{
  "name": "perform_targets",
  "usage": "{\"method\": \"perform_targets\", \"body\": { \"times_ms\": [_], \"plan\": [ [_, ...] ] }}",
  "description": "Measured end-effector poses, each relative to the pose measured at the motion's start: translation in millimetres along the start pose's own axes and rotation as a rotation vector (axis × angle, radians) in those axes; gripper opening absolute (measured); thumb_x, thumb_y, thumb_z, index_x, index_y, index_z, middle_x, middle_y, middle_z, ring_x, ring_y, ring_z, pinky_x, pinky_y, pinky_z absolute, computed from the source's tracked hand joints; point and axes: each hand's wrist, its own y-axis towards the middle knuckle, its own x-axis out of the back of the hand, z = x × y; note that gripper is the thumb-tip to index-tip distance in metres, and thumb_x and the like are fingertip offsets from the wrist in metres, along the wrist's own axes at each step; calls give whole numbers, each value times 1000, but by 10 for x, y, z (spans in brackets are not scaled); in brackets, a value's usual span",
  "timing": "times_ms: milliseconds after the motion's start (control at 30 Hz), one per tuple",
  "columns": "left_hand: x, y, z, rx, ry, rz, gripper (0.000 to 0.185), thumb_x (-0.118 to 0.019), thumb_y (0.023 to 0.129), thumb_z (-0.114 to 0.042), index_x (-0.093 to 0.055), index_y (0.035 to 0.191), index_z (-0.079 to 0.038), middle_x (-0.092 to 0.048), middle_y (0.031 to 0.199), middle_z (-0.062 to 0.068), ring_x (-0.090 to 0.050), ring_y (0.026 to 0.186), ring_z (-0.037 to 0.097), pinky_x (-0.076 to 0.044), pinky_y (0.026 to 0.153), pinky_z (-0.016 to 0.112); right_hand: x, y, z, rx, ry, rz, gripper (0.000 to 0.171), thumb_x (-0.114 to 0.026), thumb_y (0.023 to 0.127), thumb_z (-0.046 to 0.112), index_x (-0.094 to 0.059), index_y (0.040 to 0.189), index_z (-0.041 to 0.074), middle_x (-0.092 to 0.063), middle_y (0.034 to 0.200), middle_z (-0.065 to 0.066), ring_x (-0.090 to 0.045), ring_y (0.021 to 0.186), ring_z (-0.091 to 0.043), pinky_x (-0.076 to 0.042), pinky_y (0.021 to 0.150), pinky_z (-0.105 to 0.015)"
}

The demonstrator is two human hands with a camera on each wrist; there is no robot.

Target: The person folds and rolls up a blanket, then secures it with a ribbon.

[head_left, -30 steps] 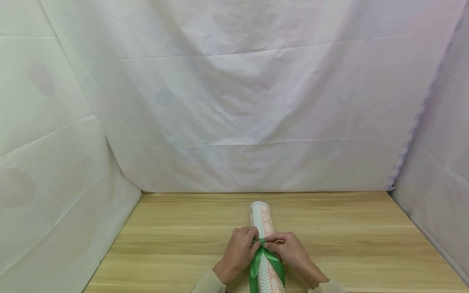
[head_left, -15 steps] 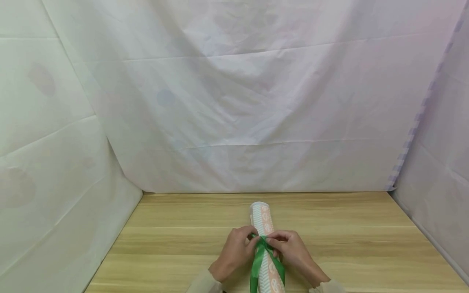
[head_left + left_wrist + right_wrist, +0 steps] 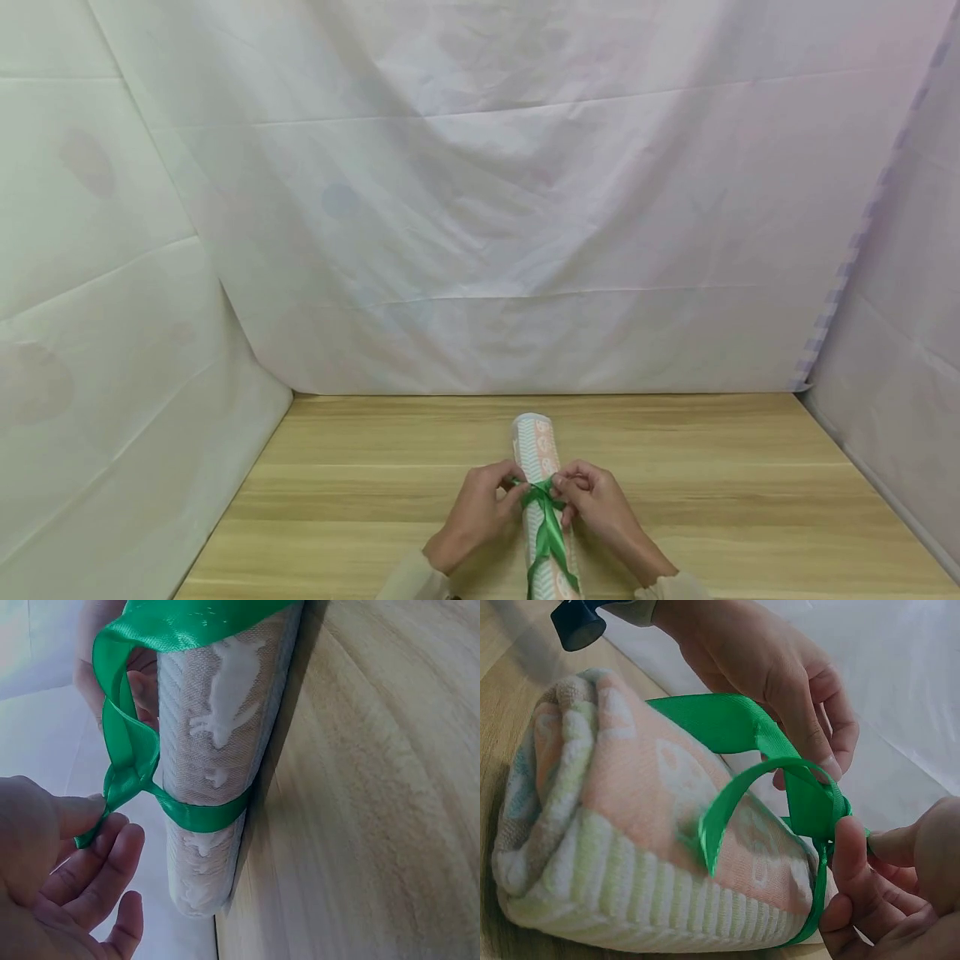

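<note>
We see a rolled towel [image 3: 542, 467] lying on the wooden desk [image 3: 712, 492], running lengthwise between the two hands. A green ribbon [image 3: 546, 521] wraps around it and knots on top. The left hand [image 3: 480, 512] pinches the ribbon at the knot from one side, and the right hand [image 3: 600, 508] pinches it from the other side, fingers curled on the ribbon.
</note>
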Motion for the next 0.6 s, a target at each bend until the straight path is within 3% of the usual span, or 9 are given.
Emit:
{"method": "perform_targets", "body": {
  "times_ms": [167, 333, 433, 600],
  "plan": [
    [11, 19, -19, 91, -76, 8, 3, -71, 91, -10, -70, 89, -12, -72, 84, -2, -62, 76, 2, -54, 73, 24, -18, 4, 13, 2, -31, -28, 21, -58, 100, 13, -58, 106, -7, -68, 87, -9, -62, 61, -16, -55, 58, -30],
    [23, 30, -57, 170, -131, 22, 12, -70, 94, -28, -71, 91, -16, -72, 89, -5, -64, 79, 3, -53, 71, 21, -18, 5, 27, 18, -55, -22, 20, -58, 99, 10, -58, 108, -8, -69, 89, -10, -62, 63, -14, -55, 60, -29],
    [32, 28, -66, 182, -146, 32, 14, -70, 93, -29, -71, 92, -16, -72, 91, -4, -64, 80, 4, -53, 71, 22, -4, 3, 30, 24, -48, 16, 22, -58, 99, 12, -56, 110, -8, -68, 90, -10, -61, 64, -14, -55, 61, -28],
    [46, 26, -58, 175, -170, 61, 10, -75, 89, -18, -70, 96, -12, -71, 92, -3, -65, 83, 6, -53, 74, 23, 22, -2, 32, 24, -39, 91, 25, -61, 97, 13, -55, 111, -7, -64, 88, -8, -60, 67, -14, -52, 61, -25]
  ]
}}
